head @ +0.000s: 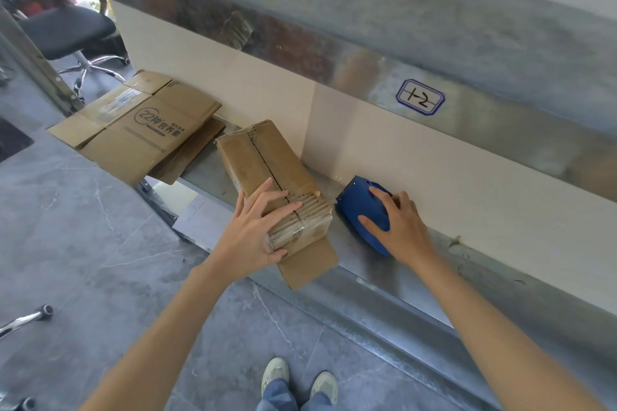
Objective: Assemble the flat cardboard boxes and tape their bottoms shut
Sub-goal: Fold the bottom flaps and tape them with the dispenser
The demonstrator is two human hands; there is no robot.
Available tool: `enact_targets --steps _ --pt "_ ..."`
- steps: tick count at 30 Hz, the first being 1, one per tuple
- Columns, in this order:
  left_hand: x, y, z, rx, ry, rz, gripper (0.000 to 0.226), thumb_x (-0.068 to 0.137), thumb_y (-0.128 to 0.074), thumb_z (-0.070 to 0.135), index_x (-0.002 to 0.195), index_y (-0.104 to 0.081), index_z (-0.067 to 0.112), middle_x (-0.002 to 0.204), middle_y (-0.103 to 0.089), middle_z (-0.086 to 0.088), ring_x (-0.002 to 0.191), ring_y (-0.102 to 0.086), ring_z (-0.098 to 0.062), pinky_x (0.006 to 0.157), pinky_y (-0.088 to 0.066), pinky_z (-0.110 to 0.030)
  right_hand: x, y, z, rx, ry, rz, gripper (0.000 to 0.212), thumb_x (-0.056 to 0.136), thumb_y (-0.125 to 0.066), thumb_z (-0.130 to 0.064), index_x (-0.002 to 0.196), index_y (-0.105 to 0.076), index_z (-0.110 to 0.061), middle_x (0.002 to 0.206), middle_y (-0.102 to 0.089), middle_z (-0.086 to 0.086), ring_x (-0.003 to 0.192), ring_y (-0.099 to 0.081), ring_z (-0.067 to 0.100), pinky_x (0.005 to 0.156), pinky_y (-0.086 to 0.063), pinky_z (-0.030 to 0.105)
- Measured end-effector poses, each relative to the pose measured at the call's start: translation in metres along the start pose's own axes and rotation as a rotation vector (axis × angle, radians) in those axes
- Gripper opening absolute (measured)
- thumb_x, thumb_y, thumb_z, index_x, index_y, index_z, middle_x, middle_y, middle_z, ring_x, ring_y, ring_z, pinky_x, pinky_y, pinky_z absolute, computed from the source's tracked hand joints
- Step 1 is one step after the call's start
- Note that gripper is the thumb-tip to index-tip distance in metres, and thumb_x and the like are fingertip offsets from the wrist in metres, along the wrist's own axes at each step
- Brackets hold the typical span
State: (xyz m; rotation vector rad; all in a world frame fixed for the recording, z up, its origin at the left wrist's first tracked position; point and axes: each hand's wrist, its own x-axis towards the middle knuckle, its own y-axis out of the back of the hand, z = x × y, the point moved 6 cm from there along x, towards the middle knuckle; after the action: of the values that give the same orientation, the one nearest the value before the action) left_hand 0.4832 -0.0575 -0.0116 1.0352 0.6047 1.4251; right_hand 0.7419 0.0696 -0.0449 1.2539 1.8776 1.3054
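The folded-up box lies at centre frame on the metal ledge, flap seam up. The left hand presses flat-fingered on its near end. Just right, the right hand curls around the blue tape dispenser. Taping the seam looks next, so the dispenser must be lifted onto it. At upper left the flat boxes read "22种营养素", and a rail sticker seems to read "1-2".

Tape dispenser part-covered by right hand; lower flat cardboard mostly under upper flat cardboard.
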Motion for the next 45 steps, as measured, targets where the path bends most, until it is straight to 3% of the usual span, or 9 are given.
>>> enact_targets --steps 6,11,16,19,23,27,33,36,45 --pt "-0.006 0.000 0.003 -0.050 0.059 0.041 0.085 0.078 -0.080 0.040 0.150 -0.037 0.026 0.154 -0.037 0.007 0.152 -0.006 -0.012 0.121 -0.007 -0.058 0.001 0.014 -0.004 -0.063 0.055 -0.060 0.061 0.095 -0.057 -0.048 0.150 -0.040 -0.027 0.136 -0.037 0.002 0.122 -0.044 0.023 0.090 -0.050 0.037" --pt "-0.008 0.001 0.004 -0.111 0.103 0.098 0.078 0.079 -0.072 0.056 0.144 -0.046 0.023 0.154 -0.039 0.011 0.151 -0.012 -0.009 0.123 -0.010 -0.051 0.006 0.030 -0.034 -0.010 0.169 0.021 0.062 0.091 -0.065 -0.044 0.145 -0.046 -0.021 0.139 -0.043 0.000 0.125 -0.046 0.021 0.094 -0.049 0.040" --pt "-0.007 0.001 0.005 -0.153 0.134 0.158 0.069 0.079 -0.078 0.044 0.139 -0.054 0.020 0.149 -0.046 0.008 0.149 -0.023 -0.012 0.122 -0.016 -0.055 0.019 0.021 -0.091 0.075 0.434 -0.139 0.077 0.081 -0.072 -0.053 0.148 -0.040 -0.031 0.149 -0.038 -0.007 0.136 -0.037 0.015 0.109 -0.038 0.037" --pt "-0.007 0.002 0.004 -0.152 0.129 0.169 0.067 0.078 -0.080 0.041 0.137 -0.056 0.019 0.147 -0.049 0.007 0.148 -0.028 -0.014 0.120 -0.021 -0.057 0.026 0.011 -0.107 0.068 0.506 -0.197 0.073 0.079 -0.076 -0.048 0.144 -0.048 -0.032 0.150 -0.041 -0.007 0.140 -0.033 0.015 0.106 -0.031 0.033" --pt "-0.006 0.001 0.000 -0.161 0.110 0.130 0.069 0.078 -0.079 0.043 0.139 -0.055 0.021 0.148 -0.048 0.009 0.148 -0.027 -0.012 0.117 -0.026 -0.059 0.030 0.010 -0.105 0.162 0.493 -0.157 0.058 0.076 -0.081 -0.037 0.130 -0.065 -0.029 0.139 -0.051 -0.005 0.128 -0.044 0.016 0.096 -0.040 0.034" --pt "-0.006 0.000 -0.002 -0.193 0.114 0.118 0.068 0.079 -0.079 0.043 0.139 -0.055 0.021 0.148 -0.047 0.010 0.148 -0.026 -0.010 0.117 -0.026 -0.058 0.030 0.008 -0.105 0.148 0.516 -0.138 0.055 0.076 -0.081 -0.038 0.128 -0.066 -0.027 0.137 -0.054 -0.005 0.125 -0.047 0.018 0.099 -0.041 0.037" --pt "-0.007 0.005 -0.001 -0.197 0.167 0.159 0.057 0.087 -0.063 0.056 0.136 -0.058 0.027 0.146 -0.048 0.016 0.148 -0.021 -0.003 0.122 -0.019 -0.048 0.029 0.006 -0.108 0.130 0.476 -0.184 0.068 0.077 -0.058 -0.073 0.129 -0.061 -0.029 0.141 -0.042 -0.013 0.126 -0.042 0.010 0.091 -0.042 0.032" --pt "-0.007 0.004 0.001 -0.187 0.182 0.192 0.047 0.091 -0.058 0.050 0.133 -0.061 0.027 0.143 -0.051 0.016 0.147 -0.023 -0.003 0.122 -0.022 -0.046 0.025 -0.001 -0.111 0.210 0.427 -0.143 0.056 0.082 -0.060 -0.065 0.121 -0.061 -0.024 0.137 -0.040 -0.012 0.122 -0.046 0.010 0.086 -0.047 0.031" --pt "-0.006 0.000 -0.004 -0.239 0.184 0.176 0.040 0.099 -0.048 0.047 0.133 -0.059 0.028 0.146 -0.048 0.019 0.146 -0.024 0.000 0.122 -0.017 -0.041 0.028 -0.015 -0.105 0.434 0.330 -0.194 0.036 0.088 -0.067 -0.043 0.118 -0.061 -0.023 0.134 -0.038 -0.014 0.128 -0.042 0.008 0.100 -0.044 0.034"
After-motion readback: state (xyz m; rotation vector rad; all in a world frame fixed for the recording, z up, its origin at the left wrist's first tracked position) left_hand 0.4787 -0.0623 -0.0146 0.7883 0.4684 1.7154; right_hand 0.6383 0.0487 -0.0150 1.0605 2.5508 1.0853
